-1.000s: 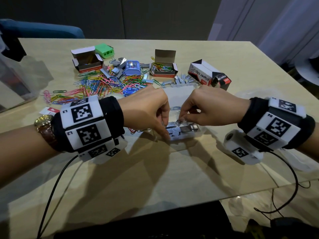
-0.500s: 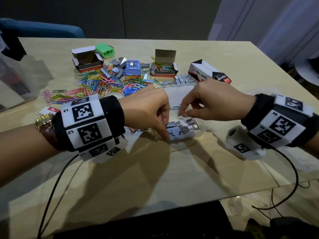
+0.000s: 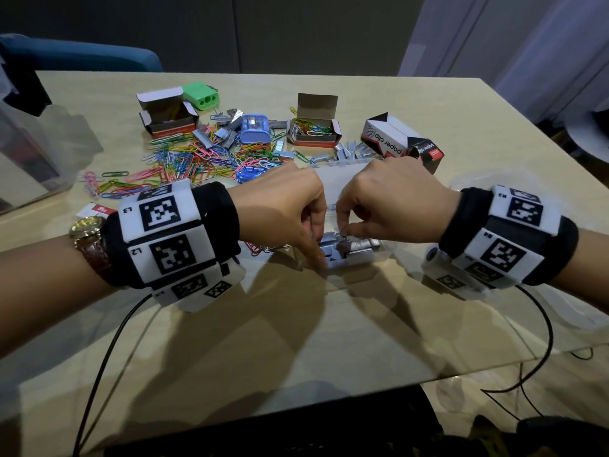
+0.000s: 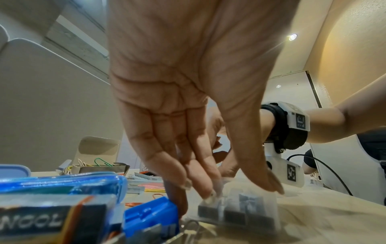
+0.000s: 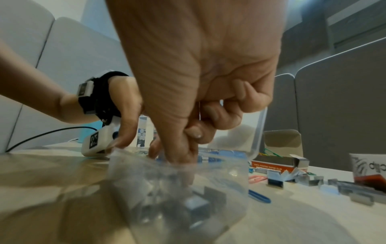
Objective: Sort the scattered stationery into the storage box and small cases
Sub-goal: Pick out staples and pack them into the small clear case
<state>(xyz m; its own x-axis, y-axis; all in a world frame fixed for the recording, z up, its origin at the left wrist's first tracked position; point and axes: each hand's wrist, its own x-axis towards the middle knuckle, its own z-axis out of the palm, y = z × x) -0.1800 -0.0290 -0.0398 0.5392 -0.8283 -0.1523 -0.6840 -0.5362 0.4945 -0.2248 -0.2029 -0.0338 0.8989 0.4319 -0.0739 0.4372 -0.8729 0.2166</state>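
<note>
Right hand (image 3: pixel 392 206) sits lower than half second ago, fingertips back down at small clear plastic case (image 3: pixel 362 257) on pale wooden table (image 3: pixel 296 341).
Head view: right thumb and forefinger pinch silver staple strip (image 3: pixel 342 233) over case; left hand (image 3: pixel 280 209) clamps case's left end.
Left wrist view: left hand (image 4: pixel 188 82) fingertips on case (image 4: pixel 269 213) rim, thumb opposite.
Right wrist view: right hand (image 5: pixel 198 66) spare fingers curled; case (image 5: pixel 167 173) blurred, staples inside.

The white box (image 3: pixel 384 137) reads "paper clip"; left wristband (image 3: pixel 164 234) "L3", "L2"
</note>
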